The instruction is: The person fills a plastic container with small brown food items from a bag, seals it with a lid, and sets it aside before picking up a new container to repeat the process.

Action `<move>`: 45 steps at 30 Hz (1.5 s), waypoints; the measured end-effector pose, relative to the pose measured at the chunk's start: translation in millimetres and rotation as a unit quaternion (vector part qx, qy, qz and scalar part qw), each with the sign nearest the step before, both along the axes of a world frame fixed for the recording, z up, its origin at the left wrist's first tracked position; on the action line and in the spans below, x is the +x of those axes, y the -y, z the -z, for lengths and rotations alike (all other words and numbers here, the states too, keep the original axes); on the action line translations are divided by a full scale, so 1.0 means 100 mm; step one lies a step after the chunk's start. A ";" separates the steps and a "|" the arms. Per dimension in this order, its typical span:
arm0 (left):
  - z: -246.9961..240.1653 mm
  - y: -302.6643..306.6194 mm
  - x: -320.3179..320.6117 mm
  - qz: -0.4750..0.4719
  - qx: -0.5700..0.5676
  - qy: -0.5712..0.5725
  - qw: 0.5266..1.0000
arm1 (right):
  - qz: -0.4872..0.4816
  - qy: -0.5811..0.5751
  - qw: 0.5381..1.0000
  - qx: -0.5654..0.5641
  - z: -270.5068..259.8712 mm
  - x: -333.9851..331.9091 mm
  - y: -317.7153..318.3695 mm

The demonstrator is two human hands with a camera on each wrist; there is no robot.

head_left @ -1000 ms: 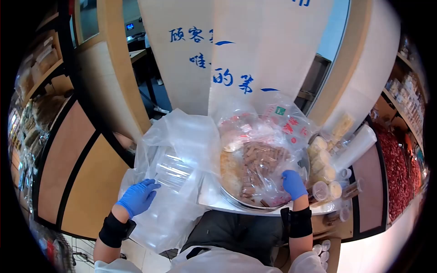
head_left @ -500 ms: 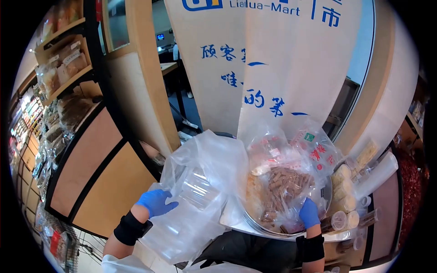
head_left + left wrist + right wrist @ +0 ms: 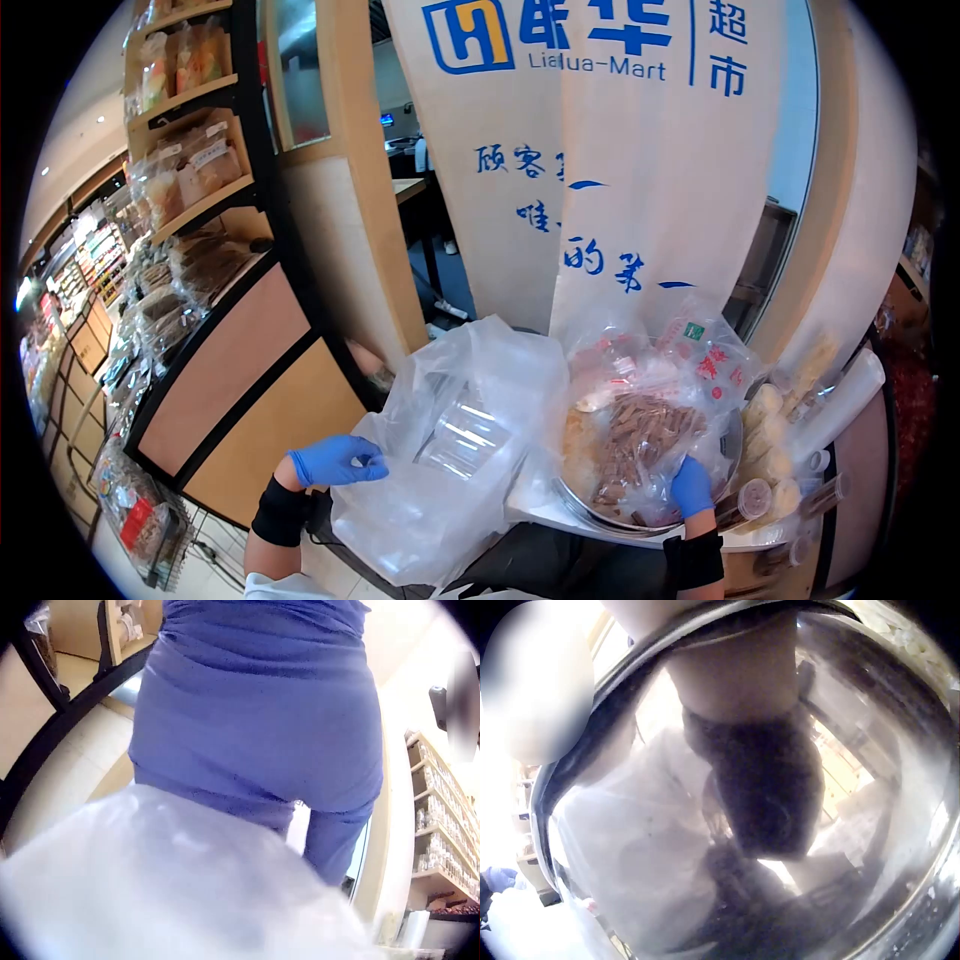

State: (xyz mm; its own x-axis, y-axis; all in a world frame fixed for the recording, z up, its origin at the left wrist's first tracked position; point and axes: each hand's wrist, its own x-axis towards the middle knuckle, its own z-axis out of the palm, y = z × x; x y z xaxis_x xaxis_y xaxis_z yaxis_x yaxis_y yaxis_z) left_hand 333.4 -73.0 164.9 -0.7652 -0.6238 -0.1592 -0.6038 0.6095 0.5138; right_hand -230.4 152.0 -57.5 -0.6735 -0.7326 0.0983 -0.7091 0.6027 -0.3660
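My left hand (image 3: 340,462), in a blue glove, pinches the left edge of a large milky plastic bag (image 3: 490,390). In the left wrist view the glove (image 3: 255,727) fills the middle, and bag film (image 3: 180,885) covers its fingertips. Clear glossy packs (image 3: 463,437) show through the bag. My right hand (image 3: 692,488), gloved too, grips clear plastic film (image 3: 655,470) at the right side of a round metal basin (image 3: 595,515). Brown stick-shaped pieces (image 3: 640,425) lie in the basin under the film. The right wrist view shows the shiny basin wall (image 3: 885,847) mirroring my forearm; the hand itself is out of sight.
Tubs with pale contents (image 3: 765,410), a clear-lidded jar (image 3: 755,498) and a white roll (image 3: 845,395) crowd the basin's right. A white printed curtain (image 3: 640,180) hangs behind. Shelves of bagged goods (image 3: 205,165) stand left, with a wire basket (image 3: 155,530) below.
The head view has tilted up and turned left, so everything appears lower and further right. My left hand has shifted left along the bag and its fingers have curled. My right hand stays at the basin.
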 end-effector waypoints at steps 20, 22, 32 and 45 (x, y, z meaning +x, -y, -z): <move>0.61 -0.08 0.10 -0.060 -0.156 0.252 0.953 | -0.049 0.008 0.996 -0.079 -0.07 -0.01 0.01; 0.64 -0.08 0.10 -0.046 -0.206 0.214 0.954 | -0.052 0.010 0.995 -0.081 -0.10 0.02 0.02; 0.91 0.01 0.06 0.055 -0.420 0.182 0.887 | -0.059 -0.007 0.994 -0.089 0.13 -0.15 0.02; 0.00 -0.43 0.06 -0.121 -0.041 -0.248 0.960 | -0.050 0.002 0.982 -0.185 0.30 -0.35 0.06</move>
State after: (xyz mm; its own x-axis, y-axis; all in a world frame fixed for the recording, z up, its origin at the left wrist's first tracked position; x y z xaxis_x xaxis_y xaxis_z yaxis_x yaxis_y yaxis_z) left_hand 339.3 -30.2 165.0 -0.5645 -0.7882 0.2451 -0.4265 0.5327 0.7310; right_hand -264.9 146.2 -87.8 -0.6008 -0.7101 0.3671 -0.7562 0.3557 -0.5493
